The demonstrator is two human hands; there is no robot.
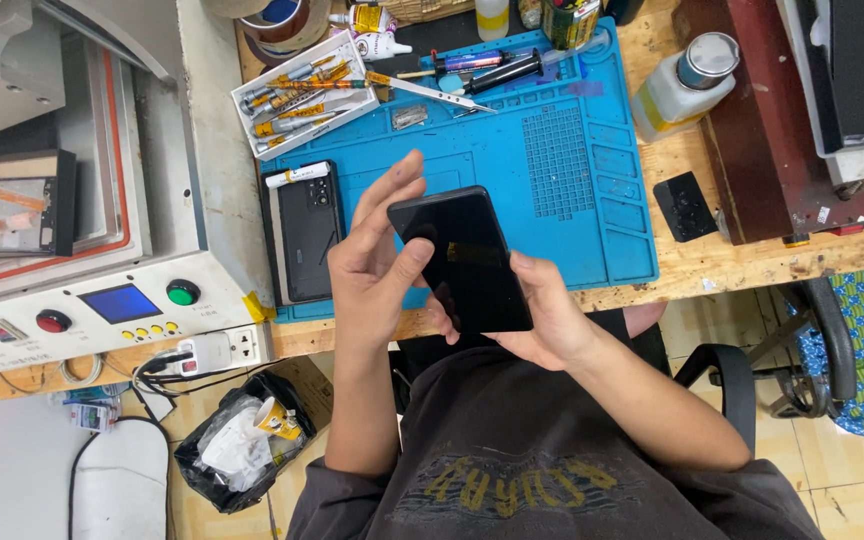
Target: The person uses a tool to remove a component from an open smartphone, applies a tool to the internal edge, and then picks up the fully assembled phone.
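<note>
A black smartphone [462, 262] with a dark glossy screen is held up over the front edge of a blue work mat [562, 190]. My right hand [552, 322] grips its lower right side from below. My left hand [377, 255] steadies the left edge, with its thumb pressing on the screen and the fingers spread upward. A second black phone [304, 243] lies back-up on the mat just left of my left hand, with a white tube [298, 174] at its top.
A white tray of screwdrivers [302, 95] sits at the mat's far left corner, tweezers and glue tubes behind. A white machine with coloured buttons [92, 310] stands left. A plastic bottle [677, 90] and small black module [685, 207] lie right. A bin bag [242, 445] and chair [752, 385] are below.
</note>
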